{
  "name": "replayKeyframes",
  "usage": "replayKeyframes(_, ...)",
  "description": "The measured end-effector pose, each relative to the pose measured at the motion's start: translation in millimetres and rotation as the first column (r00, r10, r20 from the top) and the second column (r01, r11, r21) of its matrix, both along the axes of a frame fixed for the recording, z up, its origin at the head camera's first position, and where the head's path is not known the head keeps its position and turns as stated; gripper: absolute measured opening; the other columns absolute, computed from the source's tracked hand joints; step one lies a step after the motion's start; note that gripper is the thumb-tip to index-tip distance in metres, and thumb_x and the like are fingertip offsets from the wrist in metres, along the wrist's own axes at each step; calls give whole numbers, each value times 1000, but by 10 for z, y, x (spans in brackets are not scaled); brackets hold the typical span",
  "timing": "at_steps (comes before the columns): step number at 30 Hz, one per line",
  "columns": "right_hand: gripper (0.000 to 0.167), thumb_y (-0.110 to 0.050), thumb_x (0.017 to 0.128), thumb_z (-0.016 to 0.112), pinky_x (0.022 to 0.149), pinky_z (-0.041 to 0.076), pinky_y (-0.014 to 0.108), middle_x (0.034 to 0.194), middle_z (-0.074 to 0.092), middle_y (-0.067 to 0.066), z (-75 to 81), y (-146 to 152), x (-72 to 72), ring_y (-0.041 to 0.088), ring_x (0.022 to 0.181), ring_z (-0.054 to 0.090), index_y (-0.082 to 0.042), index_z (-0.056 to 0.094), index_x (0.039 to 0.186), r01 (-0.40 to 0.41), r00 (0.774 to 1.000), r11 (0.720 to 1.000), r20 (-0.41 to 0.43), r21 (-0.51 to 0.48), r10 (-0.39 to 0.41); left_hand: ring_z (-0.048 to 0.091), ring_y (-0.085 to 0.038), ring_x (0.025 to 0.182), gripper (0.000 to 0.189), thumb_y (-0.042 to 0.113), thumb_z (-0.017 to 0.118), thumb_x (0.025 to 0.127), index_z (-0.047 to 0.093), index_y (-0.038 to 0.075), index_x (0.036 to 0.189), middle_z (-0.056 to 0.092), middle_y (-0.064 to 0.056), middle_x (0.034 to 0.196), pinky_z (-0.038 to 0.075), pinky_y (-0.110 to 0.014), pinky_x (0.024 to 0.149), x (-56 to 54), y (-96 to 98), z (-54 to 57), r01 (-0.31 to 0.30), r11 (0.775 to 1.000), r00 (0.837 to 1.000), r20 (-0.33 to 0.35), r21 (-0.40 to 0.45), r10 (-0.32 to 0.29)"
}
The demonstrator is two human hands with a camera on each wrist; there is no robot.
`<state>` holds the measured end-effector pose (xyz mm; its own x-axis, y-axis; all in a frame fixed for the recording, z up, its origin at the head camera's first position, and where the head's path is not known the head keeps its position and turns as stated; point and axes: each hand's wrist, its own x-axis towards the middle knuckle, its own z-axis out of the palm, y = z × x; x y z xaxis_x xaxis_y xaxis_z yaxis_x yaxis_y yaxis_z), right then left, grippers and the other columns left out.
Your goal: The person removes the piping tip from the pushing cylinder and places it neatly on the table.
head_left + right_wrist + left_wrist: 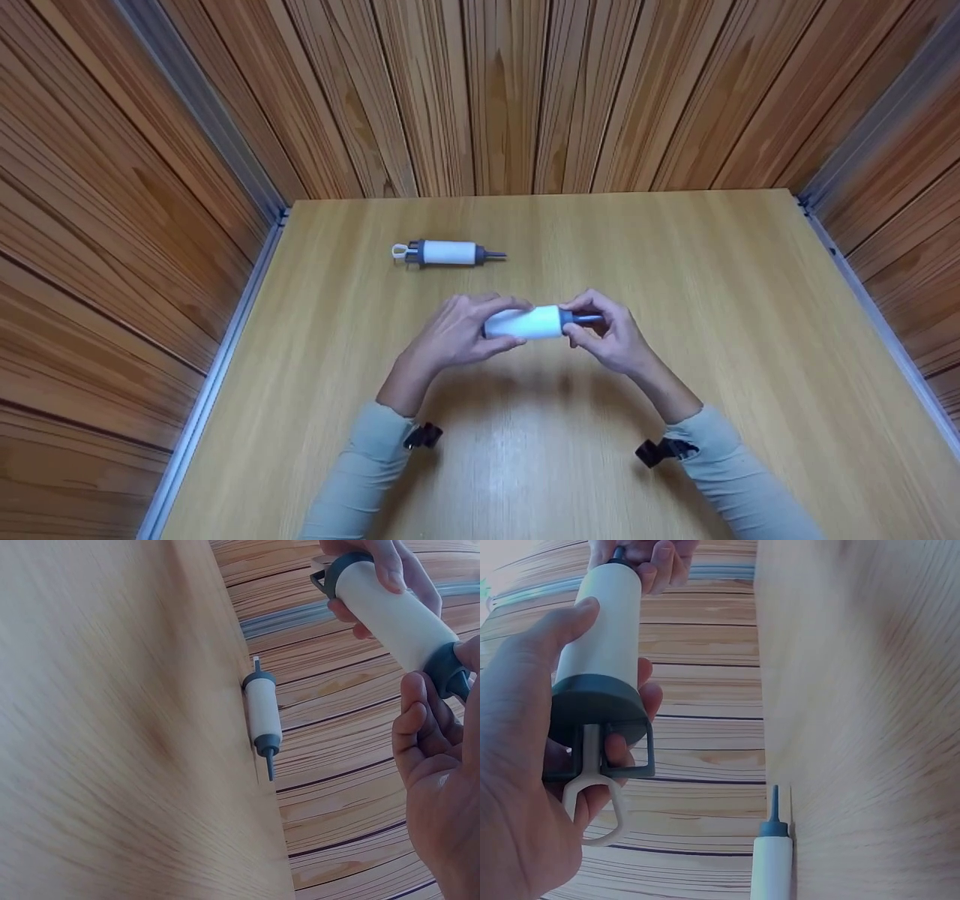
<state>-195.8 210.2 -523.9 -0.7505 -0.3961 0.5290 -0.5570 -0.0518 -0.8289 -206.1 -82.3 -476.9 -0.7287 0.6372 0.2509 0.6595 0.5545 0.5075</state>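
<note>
The walls of brown wood planks (502, 97) stand behind the far edge of the surface and beyond its left and right edges. The surface is a light wood-grain tabletop (750, 300). Grey metal rails (220, 360) run along its left and right edges. Two pale grey-green sleeves (360, 465) extend inward from the near edge. The left hand (461, 334) is clamped round the handle end of a white cylindrical syringe-type tool with dark grey end caps (540, 322), the thumb lying along the barrel and the fingers wrapped behind it. The right hand (611, 341) grips the opposite end, thumb and fingers closed on the dark grey cap at the nozzle. The held tool is raised off the surface, midway between the left and right edges, its nozzle directed toward the right edge. A second white tool of the same form (450, 253) lies on its side on the surface, nearer the far edge and left of centre, nozzle likewise toward the right edge. A small black device (424, 435) is fitted at each cuff. The off-white ring-ended plunger (591, 765) projects from the held tool's handle end, beside a dark grey square loop (649, 750).
</note>
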Motion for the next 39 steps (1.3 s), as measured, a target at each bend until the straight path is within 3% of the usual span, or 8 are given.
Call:
replayKeyframes(6, 30, 26, 94, 63, 72, 62, 17, 119, 74, -14, -1, 24, 9, 6, 87, 73, 18, 63, 123, 14, 1000, 1000, 2, 15, -14, 77, -26, 97, 47, 49, 77, 105, 73, 28, 147, 82, -7, 139, 60, -38, 89, 4, 6, -2, 0, 999, 996, 87, 43, -4)
replayKeyframes(10, 30, 26, 94, 63, 71, 61, 17, 117, 73, -15, 2, 40, 21, 4, 87, 72, 17, 64, 122, 16, 1000, 999, -2, 31, -16, 79, -29, 109, 47, 50, 77, 105, 73, 29, 147, 81, -6, 142, 62, -45, 96, 6, 12, -10, -2, 998, 990, 144, 58, -6)
replayKeyframes(15, 30, 26, 93, 63, 72, 61, 16, 118, 72, -16, 9, 52, 40, 1, 90, 71, 17, 64, 122, 15, 1000, 999, -6, 35, -15, 78, -30, 115, 48, 51, 76, 105, 72, 30, 148, 80, -6, 144, 60, -46, 98, -4, 18, -19, 4, 998, 982, 190, 68, -16)
replayKeyframes(21, 35, 27, 88, 69, 85, 64, 18, 117, 72, -11, 34, 45, 36, 1, 101, 71, 14, 67, 121, 38, 998, 998, -53, 47, -35, 76, -31, 120, 49, 49, 75, 105, 72, 29, 149, 80, -7, 143, 58, -49, 102, -33, 3, -32, -8, 995, 961, 277, 102, -21)
replayKeyframes(24, 35, 27, 88, 69, 85, 66, 19, 116, 72, -6, 25, 44, 25, 2, 102, 72, 15, 67, 121, 14, 998, 999, -60, 37, -12, 76, -31, 119, 49, 49, 76, 105, 72, 29, 149, 81, -7, 143, 58, -49, 102, -22, -1, -32, -11, 994, 959, 283, 105, -20)
replayKeyframes(31, 34, 18, 93, 75, 88, 67, 23, 120, 74, -10, -17, 70, 2, 9, 103, 76, 18, 62, 124, -1, 1000, 1000, -30, -2, 1, 77, -26, 108, 46, 48, 78, 105, 73, 30, 147, 80, -4, 143, 59, -42, 95, 20, 15, -41, -16, 996, 983, 182, 89, -1)
replayKeyframes(35, 42, 20, 92, 69, 84, 67, 22, 114, 76, -10, 10, 68, -6, 8, 95, 77, 21, 55, 132, 30, 999, 1000, 18, -9, -30, 75, -24, 85, 45, 45, 79, 105, 74, 26, 145, 83, -8, 136, 58, -33, 81, 53, 41, -49, -14, 999, 1000, 2, 49, 14)
replayKeyframes(39, 40, 19, 94, 62, 77, 65, 23, 106, 74, -10, 43, 50, -5, 6, 84, 76, 19, 53, 133, 52, 997, 999, 60, -2, -51, 73, -22, 77, 44, 44, 79, 105, 74, 25, 144, 83, -10, 127, 56, -29, 71, 77, 62, -45, -14, 1000, 984, -179, 7, 15)
